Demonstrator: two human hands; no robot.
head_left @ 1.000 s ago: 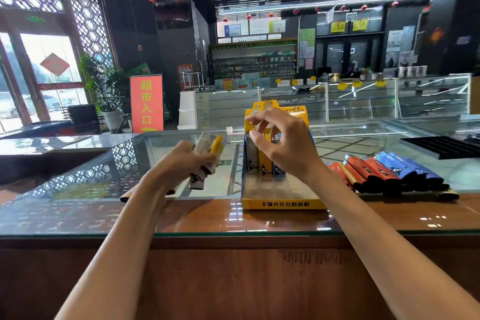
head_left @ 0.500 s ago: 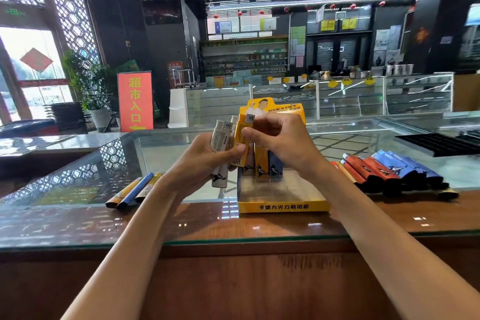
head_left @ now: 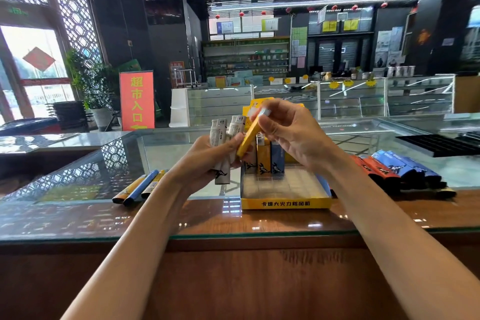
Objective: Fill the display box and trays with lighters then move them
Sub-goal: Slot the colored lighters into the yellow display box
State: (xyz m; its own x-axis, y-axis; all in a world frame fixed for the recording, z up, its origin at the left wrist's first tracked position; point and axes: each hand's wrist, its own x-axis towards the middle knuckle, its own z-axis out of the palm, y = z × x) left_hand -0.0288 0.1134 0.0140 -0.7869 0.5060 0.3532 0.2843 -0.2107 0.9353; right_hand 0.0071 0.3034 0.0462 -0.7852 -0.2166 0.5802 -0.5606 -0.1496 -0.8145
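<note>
Yellow lighter [head_left: 248, 138] is pinched near its metal top by the right hand [head_left: 293, 135], tilted, with its lower end by the left thumb. The left hand [head_left: 205, 163] is wrapped round a couple of white lighters [head_left: 217, 135], upright. Just below the right hand sits the display box [head_left: 285, 204], with three standing lighters [head_left: 263, 163] in its back row. Loose lighters [head_left: 137, 187] lie left of the left wrist, and a red and blue pile [head_left: 397, 170] lies right of the right one
</note>
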